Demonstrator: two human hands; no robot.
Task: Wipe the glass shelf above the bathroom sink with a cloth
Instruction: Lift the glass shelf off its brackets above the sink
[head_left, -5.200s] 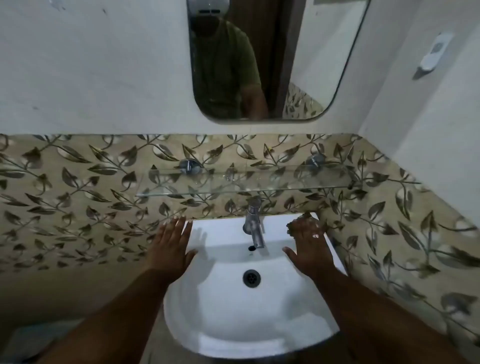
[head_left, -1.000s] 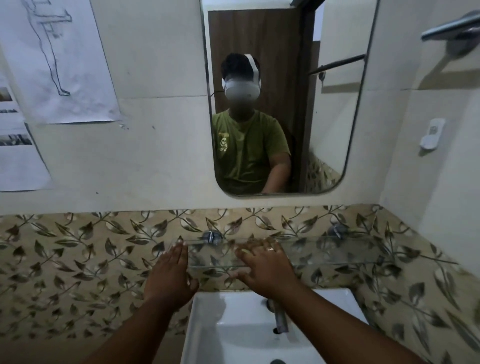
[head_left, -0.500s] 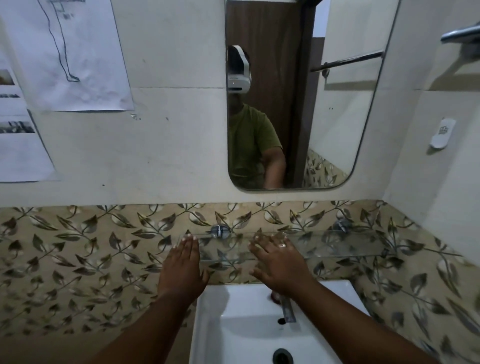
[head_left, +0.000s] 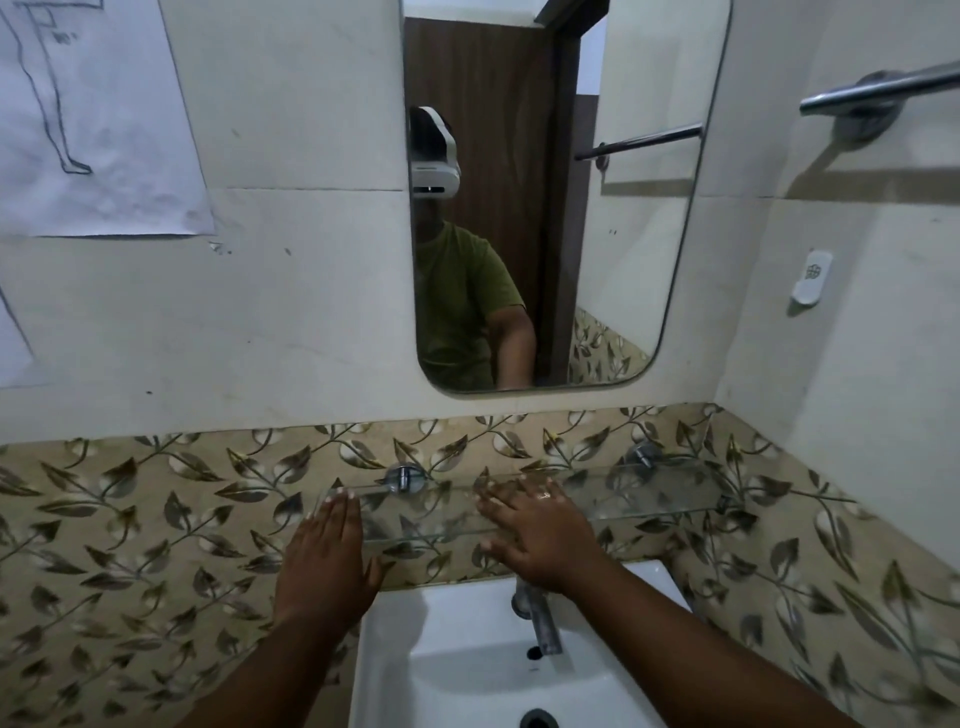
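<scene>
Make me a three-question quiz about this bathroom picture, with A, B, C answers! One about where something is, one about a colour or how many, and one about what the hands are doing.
1. Where is the glass shelf?
A. On the floor
B. Above the sink, on the leaf-patterned tiles
C. Above the mirror

2. What colour is the shirt seen in the mirror?
A. Green
B. Red
C. White

3. What are the left hand and right hand doing?
A. Both gripping a cloth
B. Turning on the tap
C. Lying flat and open at the shelf, with no cloth

Answers:
1. B: the shelf hangs on metal pegs in the tile band, just above the basin.
2. A: the reflection shows a green short-sleeved shirt.
3. C: the fingers are spread and no cloth is in view.
</scene>
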